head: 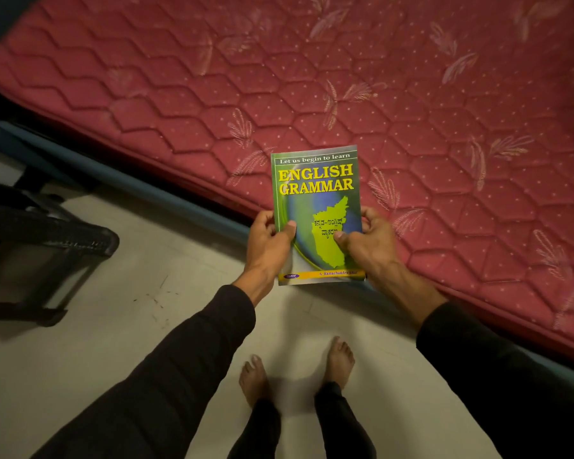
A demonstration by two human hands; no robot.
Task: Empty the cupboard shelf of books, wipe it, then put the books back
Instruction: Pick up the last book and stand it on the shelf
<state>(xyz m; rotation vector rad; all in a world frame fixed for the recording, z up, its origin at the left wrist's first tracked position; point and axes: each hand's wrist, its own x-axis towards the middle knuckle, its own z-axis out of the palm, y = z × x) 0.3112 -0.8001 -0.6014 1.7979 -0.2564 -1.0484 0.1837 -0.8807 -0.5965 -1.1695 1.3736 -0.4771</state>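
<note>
two black sleeves (166, 376) reach out from the person, and bare feet (254, 380) stand on the pale floor (80, 359) below. both hands hold one green book (315, 193) that says english grammar. the left hand (267, 241) pinches its left edge with the thumb on the cover, and the right hand (368, 240) grips the right edge the same way. the book hangs over the edge of a red mattress (411, 94). a black chair (40, 233) stands off to the left.
</note>
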